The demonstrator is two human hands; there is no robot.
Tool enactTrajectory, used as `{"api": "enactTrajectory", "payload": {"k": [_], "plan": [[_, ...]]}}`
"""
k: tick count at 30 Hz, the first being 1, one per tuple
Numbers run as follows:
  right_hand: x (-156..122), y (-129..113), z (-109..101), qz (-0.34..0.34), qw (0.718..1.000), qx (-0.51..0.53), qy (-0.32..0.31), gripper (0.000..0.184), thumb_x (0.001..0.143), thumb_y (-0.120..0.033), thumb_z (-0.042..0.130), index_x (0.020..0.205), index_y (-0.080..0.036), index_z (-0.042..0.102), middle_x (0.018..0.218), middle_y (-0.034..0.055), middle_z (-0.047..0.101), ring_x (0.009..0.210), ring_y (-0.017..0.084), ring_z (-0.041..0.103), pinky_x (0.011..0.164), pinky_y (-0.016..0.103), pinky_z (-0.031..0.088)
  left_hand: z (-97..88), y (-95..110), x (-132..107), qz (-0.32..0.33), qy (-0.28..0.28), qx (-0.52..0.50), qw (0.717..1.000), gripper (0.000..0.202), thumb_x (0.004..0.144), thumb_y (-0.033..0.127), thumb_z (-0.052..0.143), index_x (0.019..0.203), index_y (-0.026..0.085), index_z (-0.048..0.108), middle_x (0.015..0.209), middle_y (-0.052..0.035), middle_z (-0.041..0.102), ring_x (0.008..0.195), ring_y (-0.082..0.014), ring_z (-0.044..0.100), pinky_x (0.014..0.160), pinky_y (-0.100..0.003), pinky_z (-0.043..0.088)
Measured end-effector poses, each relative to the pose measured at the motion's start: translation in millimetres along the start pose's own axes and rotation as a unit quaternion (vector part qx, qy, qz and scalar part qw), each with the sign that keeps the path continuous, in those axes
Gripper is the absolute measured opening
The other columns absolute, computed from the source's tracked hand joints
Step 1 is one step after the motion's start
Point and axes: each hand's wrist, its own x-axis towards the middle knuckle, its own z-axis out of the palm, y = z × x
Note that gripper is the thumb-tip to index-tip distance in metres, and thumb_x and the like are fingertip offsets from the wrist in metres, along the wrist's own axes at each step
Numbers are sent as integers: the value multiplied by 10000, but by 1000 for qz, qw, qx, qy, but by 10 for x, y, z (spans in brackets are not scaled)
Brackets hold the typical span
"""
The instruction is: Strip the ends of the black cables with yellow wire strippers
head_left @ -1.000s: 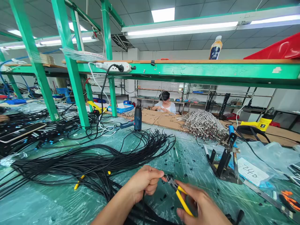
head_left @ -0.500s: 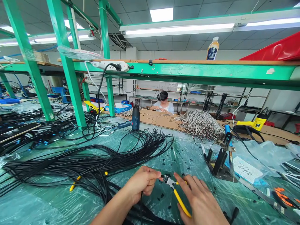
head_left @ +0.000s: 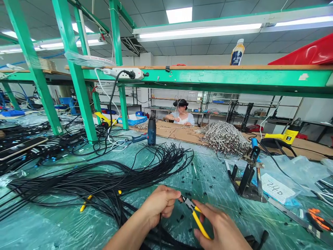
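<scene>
My left hand (head_left: 163, 202) is closed on the end of a black cable (head_left: 160, 227), which hangs down from under the fingers. Yellow-handled cutting pliers (head_left: 199, 223) are in my right hand (head_left: 215, 222), the fingers wrapped about the grips. The jaws of the pliers meet the cable end just past my left fingertips; whether they bite into it is too small to tell. A thick bundle of black cables (head_left: 104, 178) runs across the table to the left and beneath my left forearm. Small black scraps lie scattered around the pliers.
A dark heat gun (head_left: 151, 131) stands behind the cables. At right are a metal fixture (head_left: 247, 177), a paper marked 240 (head_left: 277, 188) and orange-handled tools (head_left: 317, 218). Farther back, a person (head_left: 181, 114) sits near a heap of pale cables (head_left: 225, 137). A green shelf beam (head_left: 208, 78) crosses above.
My right fingers, stretched out before, have curled around the plier handles, and the handles look closer together. My left hand keeps its pinch. The view has shifted slightly.
</scene>
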Motion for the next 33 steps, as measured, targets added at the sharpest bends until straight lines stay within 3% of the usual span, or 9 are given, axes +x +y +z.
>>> {"api": "enactTrajectory", "payload": {"k": [4, 8, 10, 12, 15, 17, 24, 29, 33], "plan": [[10, -56, 39, 11, 975, 223, -19, 414, 682, -289, 552, 1083, -186, 549, 705, -24, 528, 636, 140, 487, 584, 239, 370, 10, -11, 5, 19, -3, -20, 1000, 288, 609, 381, 700, 620, 128, 565, 317, 151, 204, 290, -8, 108, 357, -216, 58], [-3, -121, 57, 103, 855, 500, -90, 450, 716, -479, 555, 1029, -155, 557, 675, -27, 519, 496, 76, 379, 478, 218, 247, 20, -18, 11, 38, 2, -28, 999, 294, 636, 391, 680, 642, 120, 567, 324, 147, 211, 297, -11, 108, 356, -212, 64], [-7, -131, 78, 138, 828, 536, -89, 506, 713, -509, 553, 1071, -153, 531, 729, -6, 552, 491, 69, 393, 473, 214, 241, 22, -25, 19, 41, 4, -26, 999, 280, 654, 379, 665, 656, 116, 571, 328, 146, 209, 299, -13, 106, 353, -210, 65], [0, -121, 109, 99, 876, 468, -66, 426, 718, -472, 557, 1007, -159, 559, 699, -17, 537, 524, 82, 418, 487, 210, 275, 22, -37, 26, 40, 7, -23, 999, 261, 671, 366, 649, 670, 118, 570, 334, 145, 204, 304, -15, 103, 352, -207, 64], [18, -66, 168, 41, 974, 221, 9, 404, 710, -344, 538, 1076, -174, 547, 708, -12, 552, 607, 142, 508, 569, 245, 391, 17, -54, 32, 19, 6, -15, 1000, 248, 693, 377, 621, 692, 139, 551, 354, 141, 215, 315, -22, 117, 351, -197, 80], [26, -14, 201, 33, 996, 68, 37, 543, 702, -279, 498, 1231, -171, 446, 797, 15, 586, 689, 192, 569, 652, 305, 449, 10, -59, 33, -6, -2, -11, 1000, 257, 697, 401, 609, 709, 154, 537, 380, 131, 253, 324, -28, 148, 349, -192, 107], [2, -9, 125, 16, 987, -152, 44, 641, 709, -220, 445, 1337, -167, 328, 1102, 123, 536, 915, 272, 563, 771, 424, 482, -4, -26, 13, 1, 1, 31, 1000, 259, 683, 395, 624, 697, 151, 540, 397, 130, 245, 345, -27, 79, 357, -207, 32], [-29, -89, -9, 18, 982, -184, 45, 768, 619, -177, 468, 1363, -197, 280, 1129, 115, 508, 1033, 308, 470, 860, 486, 410, 32, -18, -15, 35, 0, 94, 995, 263, 734, 410, 578, 684, 153, 555, 380, 132, 196, 362, -45, 60, 362, -219, 41], [-45, -75, -61, 31, 982, -183, 31, 826, 573, -169, 470, 1368, -243, 259, 1190, 105, 474, 1094, 330, 426, 886, 527, 373, 55, -13, -20, 70, -1, 156, 985, 318, 770, 422, 539, 574, 186, 453, 406, 118, 170, 381, -58, 78, 380, -231, 65]]}}
